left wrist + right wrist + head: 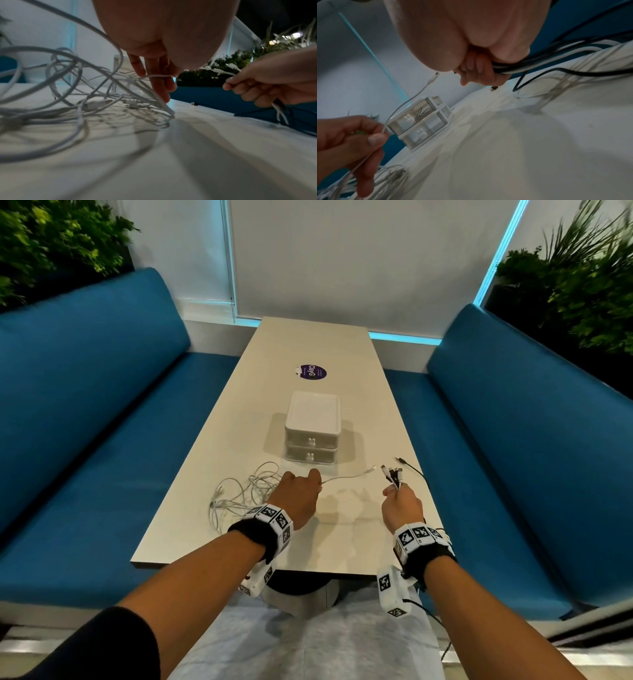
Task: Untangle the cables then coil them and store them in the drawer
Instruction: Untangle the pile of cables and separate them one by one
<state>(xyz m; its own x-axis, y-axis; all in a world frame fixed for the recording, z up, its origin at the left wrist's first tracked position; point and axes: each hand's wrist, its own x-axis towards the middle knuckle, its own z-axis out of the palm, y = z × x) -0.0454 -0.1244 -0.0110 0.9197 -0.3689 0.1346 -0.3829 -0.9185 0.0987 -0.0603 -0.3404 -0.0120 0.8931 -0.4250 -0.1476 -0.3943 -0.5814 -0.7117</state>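
Observation:
A tangle of white cables (239,494) (72,94) lies on the near left of the table (342,542). My left hand (301,494) (359,135) pinches one white cable (346,475) (409,100) whose free plug end sticks out to the right. My right hand (400,505) (267,83) grips a bundle of cable ends (392,474), white and black; their cords (539,65) trail off the right table edge. A loose black cable (411,467) lies beyond it. The white two-drawer box (312,433) (421,119) stands mid-table, both drawers closed.
Blue benches (85,412) flank the narrow table on both sides. A purple sticker (310,371) lies behind the drawer box. Plants (51,241) stand at both back corners. The near table edge (274,568) runs just behind my wrists.

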